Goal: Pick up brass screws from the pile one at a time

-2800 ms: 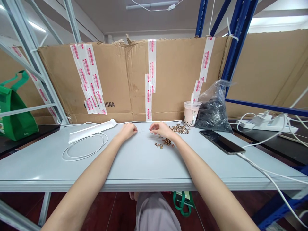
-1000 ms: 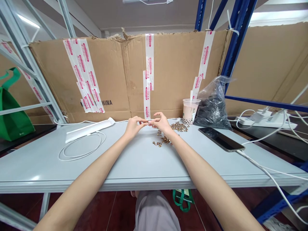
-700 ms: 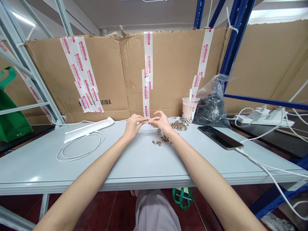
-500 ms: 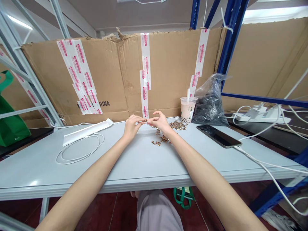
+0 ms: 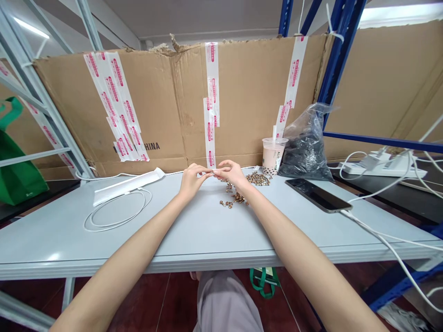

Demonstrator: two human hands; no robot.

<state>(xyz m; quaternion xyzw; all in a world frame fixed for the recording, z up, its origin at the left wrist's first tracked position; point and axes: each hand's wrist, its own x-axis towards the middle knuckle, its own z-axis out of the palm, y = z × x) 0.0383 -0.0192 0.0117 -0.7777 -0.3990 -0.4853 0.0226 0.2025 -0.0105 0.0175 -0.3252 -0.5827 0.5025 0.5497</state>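
My left hand [image 5: 191, 179] and my right hand [image 5: 232, 174] meet fingertip to fingertip above the middle of the table. Both are closed in a pinch on a small copper-coloured piece, mostly hidden by the fingers; its exact shape is too small to make out. Just behind and beside my right hand lies a pile of small brass-coloured screws [image 5: 258, 179]. More loose screws [image 5: 238, 198] are scattered nearer to me, partly hidden by my right wrist.
A cup of milk tea [image 5: 272, 159] stands by a clear bag of dark material [image 5: 304, 157]. To the right lies a phone [image 5: 316, 194] with a white cable. A white strip [image 5: 128, 186] and coiled cable [image 5: 100, 226] lie left. A cardboard wall [image 5: 155, 106] closes the back.
The view has shifted slightly, so the scene sits a little farther right. My hands stay pinched together at the same place, with small finger movements only.
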